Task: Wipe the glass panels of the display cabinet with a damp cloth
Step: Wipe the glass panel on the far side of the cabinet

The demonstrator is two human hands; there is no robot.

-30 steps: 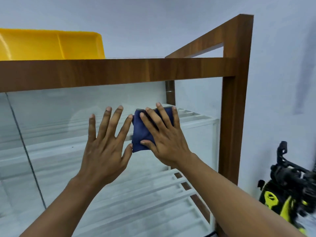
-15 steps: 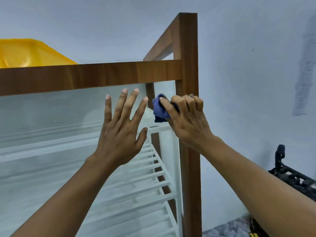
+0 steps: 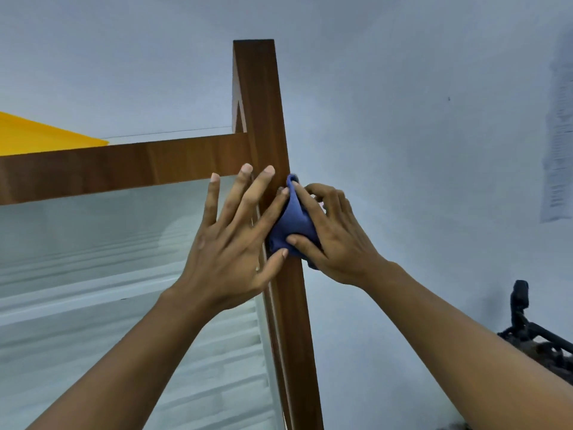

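The cloth (image 3: 293,226) is clamped by right hand (image 3: 341,243) fingers at the corner post (image 3: 260,103), left hand (image 3: 226,252) spread on glass (image 3: 93,243); the side panel is probably reached next.

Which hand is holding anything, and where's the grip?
Right hand grips the bunched blue cloth, thumb across its lower part, fingers over the top, against the wooden corner post. Left hand holds nothing; fingers spread open over glass panel and post.

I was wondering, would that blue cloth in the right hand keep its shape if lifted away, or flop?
The blue cloth probably flops: it bunches and folds where the right hand pinches it. It seems light, since a pinch alone holds it. Against the wooden post it likely conforms rather than slides.
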